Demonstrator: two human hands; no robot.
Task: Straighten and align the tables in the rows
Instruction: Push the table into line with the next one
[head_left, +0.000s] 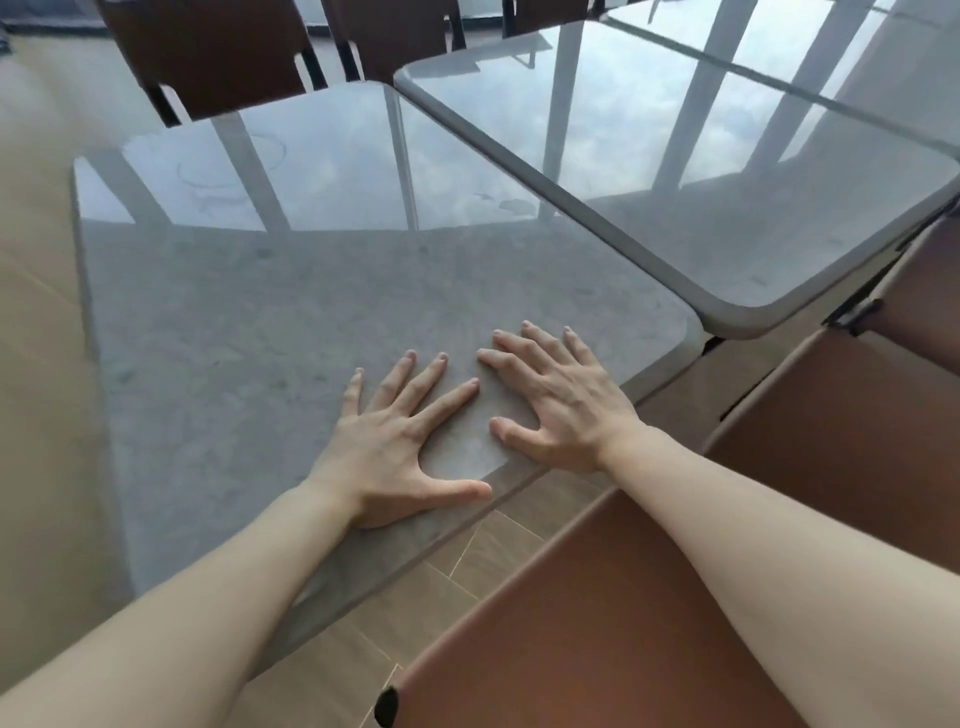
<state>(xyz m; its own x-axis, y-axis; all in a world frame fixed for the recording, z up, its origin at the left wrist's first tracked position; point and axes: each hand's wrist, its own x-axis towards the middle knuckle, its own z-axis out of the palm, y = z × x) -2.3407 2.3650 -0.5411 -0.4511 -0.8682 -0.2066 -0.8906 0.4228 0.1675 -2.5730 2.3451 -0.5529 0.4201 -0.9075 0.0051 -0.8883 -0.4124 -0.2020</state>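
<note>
A grey stone-look near table (260, 322) with rounded corners fills the middle of the view. My left hand (400, 441) lies flat on its top near the right-hand edge, fingers spread. My right hand (558, 400) lies flat beside it, closer to the table's rounded corner, fingers also spread. A second, matching table (675, 171) stands behind and to the right; its long edge runs along the near table's far edge, and its corner juts out past the near table's corner. A third table (779, 47) follows further back.
A brown chair (597, 623) stands close at the lower right, beside the near table's edge. More brown chairs (852, 415) line the right side. Dark chairs (218, 52) stand at the tables' far side. Wood-look floor (467, 561) shows between table and chair.
</note>
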